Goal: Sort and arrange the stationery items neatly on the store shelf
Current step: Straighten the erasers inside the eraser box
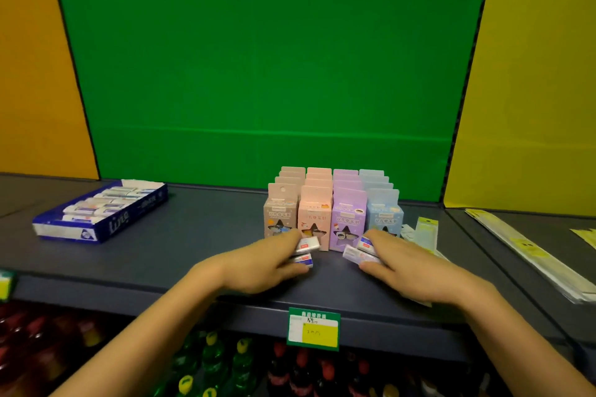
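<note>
**Both hands on small erasers at the carton block**

Nearest the camera: bottles [211, 361] on the lower tier, below the price tag [313, 328] clipped to the front lip of the shelf [180, 255].

Landmark = carton block [333, 206], four pastel columns (tan, peach, lilac, blue) standing upright mid-shelf in tidy rows against the green back panel [258, 74].

- Left hand [258, 264]: just in front of the tan/peach columns. Fingers curled around two small wrapped erasers [306, 251], one stacked over the other. Narrow grip, holding them.
- Right hand [409, 267]: just in front of the lilac/blue columns. Fingers closed on another pair of wrapped erasers [359, 251]. Can't tell if they're lifted or resting on the shelf.
- Blue display box [103, 214]: well left of the block, angled, open top, filled with more wrapped erasers.
- Clear hang-packs [425, 234]: just right of the block, partly hidden behind the right hand.
- Long flat packets [529, 251]: further right of the block, lying on the neighbouring shelf section.
</note>
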{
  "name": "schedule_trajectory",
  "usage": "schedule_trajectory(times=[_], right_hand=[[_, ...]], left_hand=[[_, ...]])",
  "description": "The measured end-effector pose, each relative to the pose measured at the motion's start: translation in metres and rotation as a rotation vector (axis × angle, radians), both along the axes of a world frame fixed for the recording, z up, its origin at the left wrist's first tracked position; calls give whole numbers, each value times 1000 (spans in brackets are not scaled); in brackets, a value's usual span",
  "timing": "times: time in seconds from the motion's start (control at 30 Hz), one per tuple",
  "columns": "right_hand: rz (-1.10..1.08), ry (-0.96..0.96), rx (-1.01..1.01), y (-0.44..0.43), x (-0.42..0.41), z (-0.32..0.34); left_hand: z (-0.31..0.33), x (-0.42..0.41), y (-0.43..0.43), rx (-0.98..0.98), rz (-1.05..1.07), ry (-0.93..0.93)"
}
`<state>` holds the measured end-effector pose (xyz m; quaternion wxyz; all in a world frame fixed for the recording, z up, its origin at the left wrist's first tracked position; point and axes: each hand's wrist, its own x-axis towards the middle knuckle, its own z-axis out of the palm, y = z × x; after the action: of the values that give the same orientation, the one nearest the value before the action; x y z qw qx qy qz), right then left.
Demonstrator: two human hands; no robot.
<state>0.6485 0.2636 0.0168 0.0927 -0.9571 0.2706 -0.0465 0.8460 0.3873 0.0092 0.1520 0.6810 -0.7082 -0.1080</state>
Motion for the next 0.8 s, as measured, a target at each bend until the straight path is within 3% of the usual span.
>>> schedule_trajectory(times=[0.27, 0.53, 0.8], right_hand=[[187, -105, 30, 49, 55, 12], [258, -211, 91, 108, 155, 6], [206, -310, 206, 168, 263, -3]], left_hand=[[-4, 66, 90, -276, 411, 355], [-15, 156, 188, -275, 684, 756], [-8, 245, 263, -257, 770, 790]])
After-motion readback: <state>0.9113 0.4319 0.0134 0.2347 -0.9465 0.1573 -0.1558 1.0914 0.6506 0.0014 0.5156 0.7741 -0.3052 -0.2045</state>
